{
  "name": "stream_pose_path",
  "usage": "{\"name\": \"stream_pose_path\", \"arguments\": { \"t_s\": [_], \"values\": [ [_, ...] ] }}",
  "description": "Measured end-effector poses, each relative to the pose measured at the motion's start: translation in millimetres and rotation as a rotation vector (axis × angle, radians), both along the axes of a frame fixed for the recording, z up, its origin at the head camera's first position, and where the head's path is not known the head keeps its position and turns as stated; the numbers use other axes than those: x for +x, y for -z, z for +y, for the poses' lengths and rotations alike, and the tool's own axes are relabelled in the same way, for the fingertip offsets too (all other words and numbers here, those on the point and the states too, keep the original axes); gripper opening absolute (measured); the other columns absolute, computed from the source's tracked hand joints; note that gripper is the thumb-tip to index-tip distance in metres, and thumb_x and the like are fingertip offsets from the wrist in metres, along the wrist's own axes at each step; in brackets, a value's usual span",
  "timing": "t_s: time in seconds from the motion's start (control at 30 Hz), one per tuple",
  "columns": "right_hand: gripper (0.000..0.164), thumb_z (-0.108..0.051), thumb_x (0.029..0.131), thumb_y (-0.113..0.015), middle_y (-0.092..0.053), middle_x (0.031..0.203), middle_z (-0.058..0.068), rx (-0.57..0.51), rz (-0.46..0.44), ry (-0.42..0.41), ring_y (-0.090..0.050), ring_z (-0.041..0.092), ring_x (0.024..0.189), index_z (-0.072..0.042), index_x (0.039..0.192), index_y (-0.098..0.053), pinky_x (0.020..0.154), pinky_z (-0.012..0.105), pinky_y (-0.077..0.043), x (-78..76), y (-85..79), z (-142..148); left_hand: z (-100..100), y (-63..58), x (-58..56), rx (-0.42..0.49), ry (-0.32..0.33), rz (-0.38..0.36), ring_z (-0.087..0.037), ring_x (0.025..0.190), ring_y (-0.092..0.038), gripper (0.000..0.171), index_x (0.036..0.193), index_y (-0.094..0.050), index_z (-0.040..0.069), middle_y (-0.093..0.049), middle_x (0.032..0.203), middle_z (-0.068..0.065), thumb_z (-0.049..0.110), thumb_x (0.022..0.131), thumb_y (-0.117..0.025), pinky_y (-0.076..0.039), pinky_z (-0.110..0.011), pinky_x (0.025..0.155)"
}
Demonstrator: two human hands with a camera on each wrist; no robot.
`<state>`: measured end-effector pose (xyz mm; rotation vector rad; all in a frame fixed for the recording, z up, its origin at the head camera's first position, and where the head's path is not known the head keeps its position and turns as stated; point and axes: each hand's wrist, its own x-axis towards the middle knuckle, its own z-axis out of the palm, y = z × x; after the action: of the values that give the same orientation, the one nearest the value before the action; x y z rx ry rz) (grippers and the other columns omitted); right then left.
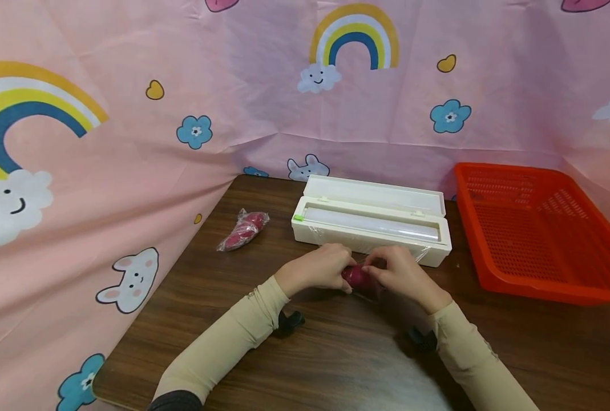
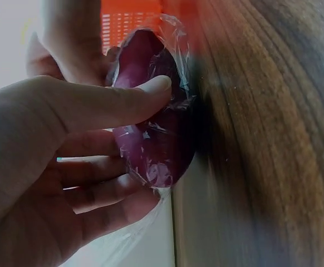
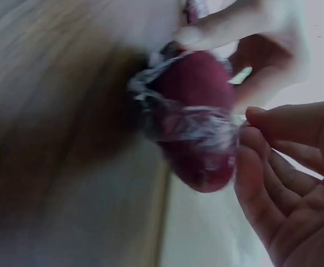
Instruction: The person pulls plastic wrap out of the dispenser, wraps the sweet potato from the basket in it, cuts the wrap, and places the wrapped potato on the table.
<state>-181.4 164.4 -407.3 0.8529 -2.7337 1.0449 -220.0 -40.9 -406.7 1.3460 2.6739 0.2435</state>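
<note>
A purple-red sweet potato point(image 2: 163, 130), partly covered in clear plastic wrap point(image 3: 198, 123), is held low over the table in front of the white wrap box. My left hand point(image 1: 321, 267) grips it, thumb across one side and fingers behind. On its other side my right hand point(image 1: 403, 275) pinches an edge of the wrap between thumb and forefinger. Loose, crumpled film stands out along the sweet potato in both wrist views. Another wrapped sweet potato point(image 1: 244, 230) lies on the table to the left.
Just behind the hands, the white plastic wrap box point(image 1: 371, 242) has its lid raised and a film roll point(image 1: 371, 222) inside. A red basket point(image 1: 556, 290) stands at the right of the brown wooden table point(image 1: 192, 325). A pink patterned cloth point(image 1: 263, 85) hangs behind.
</note>
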Motion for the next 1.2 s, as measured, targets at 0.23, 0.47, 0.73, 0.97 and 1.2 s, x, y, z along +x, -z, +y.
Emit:
{"name": "stream_pose_path", "arguments": {
  "t_s": [0.23,0.47,0.73,0.97,1.2],
  "values": [
    [0.003,-0.011,0.092,-0.074,-0.075,0.090,0.002,-0.011,0.016,0.077,-0.064,0.012,0.082,-0.010,0.092,-0.077,0.073,0.032,-0.053,-7.0,20.0,5.9,3.9,-5.8,4.2,-0.011,0.005,0.037,-0.011,0.081,-0.056,0.039,0.107,-0.079,0.011,-0.068,0.092,0.000,0.038,0.080,-0.088,-0.046,-0.026,0.071],
    [0.013,-0.007,0.094,-0.067,-0.076,0.095,0.007,0.005,0.038,0.116,-0.065,0.013,0.078,-0.004,0.104,-0.075,0.069,0.031,-0.053,1.0,12.9,12.8,5.4,-6.1,6.6,-0.023,-0.004,0.043,-0.011,0.080,-0.054,0.040,0.107,-0.079,0.010,-0.067,0.094,0.000,0.039,0.082,-0.086,-0.044,-0.025,0.070],
    [0.031,0.013,0.071,-0.067,-0.074,0.094,0.009,0.052,0.063,-0.021,-0.070,0.019,0.083,0.000,0.099,-0.072,0.071,0.032,-0.058,25.1,-2.1,31.0,1.7,-2.9,7.8,-0.034,-0.052,0.002,-0.011,0.085,-0.051,0.045,0.115,-0.077,0.011,-0.059,0.103,-0.001,0.041,0.083,-0.084,-0.045,-0.026,0.076],
    [0.063,0.003,0.061,-0.083,-0.068,0.119,0.010,0.267,0.258,-0.050,-0.067,0.023,0.106,-0.002,0.122,-0.070,0.086,0.041,-0.057,36.5,17.8,22.7,-1.3,-3.8,6.9,0.002,-0.069,0.000,-0.013,0.096,-0.062,0.053,0.124,-0.069,0.009,-0.068,0.114,-0.002,0.037,0.083,-0.085,-0.052,-0.029,0.087],
    [0.065,-0.013,0.064,-0.095,-0.067,0.118,0.007,0.274,0.375,-0.004,-0.066,0.022,0.106,-0.004,0.123,-0.070,0.079,0.040,-0.058,32.1,27.6,15.6,-2.8,-4.0,2.1,0.054,-0.051,-0.011,-0.009,0.078,-0.058,0.031,0.106,-0.070,0.014,-0.067,0.088,0.006,0.033,0.085,-0.082,-0.048,-0.024,0.070]
  ]
}}
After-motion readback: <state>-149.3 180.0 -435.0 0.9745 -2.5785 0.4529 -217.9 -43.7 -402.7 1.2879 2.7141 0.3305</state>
